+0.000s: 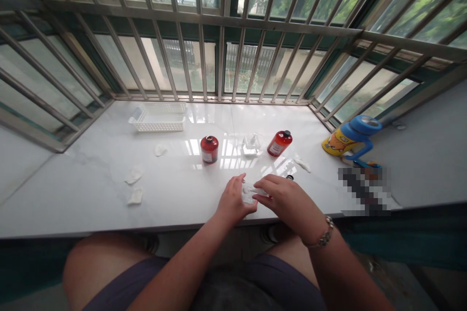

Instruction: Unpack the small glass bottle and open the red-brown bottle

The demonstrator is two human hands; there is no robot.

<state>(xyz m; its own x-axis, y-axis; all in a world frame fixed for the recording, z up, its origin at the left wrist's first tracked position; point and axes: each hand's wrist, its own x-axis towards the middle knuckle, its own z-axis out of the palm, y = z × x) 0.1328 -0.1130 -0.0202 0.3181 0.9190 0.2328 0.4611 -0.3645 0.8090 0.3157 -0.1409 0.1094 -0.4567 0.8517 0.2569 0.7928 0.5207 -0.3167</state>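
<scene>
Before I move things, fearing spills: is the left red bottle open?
Open: left bottle shows an uncapped mouth; right bottle has a black cap.

On the white glossy counter (182, 199), a white perforated plastic basket (158, 125) is standing at far left, before the metal window bars (219, 53); three white crumpled pieces (134, 196) are lying nearer; a clear angular container (251, 146) is sitting between an open red rounded bottle (209, 150), left, and a black-capped red rounded bottle (279, 144), right; a yellow-and-blue cylindrical flask (341, 141) is standing farther right; a clear faceted piece (248, 194) is lying between both hands, in front.
</scene>
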